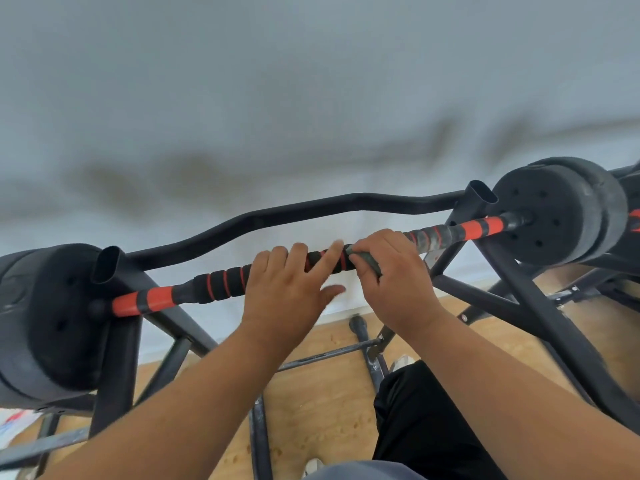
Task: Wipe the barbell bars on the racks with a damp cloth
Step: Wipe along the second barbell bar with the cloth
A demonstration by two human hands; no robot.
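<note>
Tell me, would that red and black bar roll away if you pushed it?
Probably not far. The bar is round, so it could turn, but it sits on the rack, whose posts stick up behind it. The big black weights on both ends likely make it heavy and hard to budge. The left hand rests on it.

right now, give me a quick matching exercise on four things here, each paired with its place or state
Things:
1. left hand
2. right hand
3. curved black bar
4. right weight plate

States:
a. on the far side of the striped bar
b. grips a grey cloth against the bar
c. fingers laid over the bar
d. at the bar's end, outside the rack post

Pairs: 1-c, 2-b, 3-a, 4-d
</note>
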